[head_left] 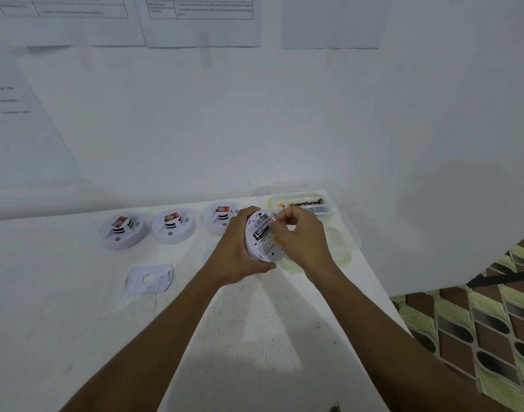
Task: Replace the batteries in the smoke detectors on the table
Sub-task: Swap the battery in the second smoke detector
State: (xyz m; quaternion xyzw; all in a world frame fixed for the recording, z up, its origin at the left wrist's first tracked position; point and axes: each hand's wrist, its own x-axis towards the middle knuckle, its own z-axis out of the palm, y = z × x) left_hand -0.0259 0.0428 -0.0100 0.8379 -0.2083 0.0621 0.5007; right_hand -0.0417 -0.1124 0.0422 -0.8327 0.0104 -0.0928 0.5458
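My left hand (236, 257) holds a white smoke detector (260, 248) above the table, its back turned toward me. A black battery (263, 230) lies in the detector's open compartment. My right hand (299, 237) pinches the far end of that battery with thumb and fingers. Three more white smoke detectors stand in a row at the back of the table: the left detector (122, 231), the middle detector (172, 226) and the right detector (219, 220), each with a red label on top.
A white mounting plate (149, 278) lies flat on the white table (76, 307). A clear container (302, 203) with several batteries sits at the back right, another clear tray (341, 248) in front of it. The table's right edge drops to patterned floor (477, 322).
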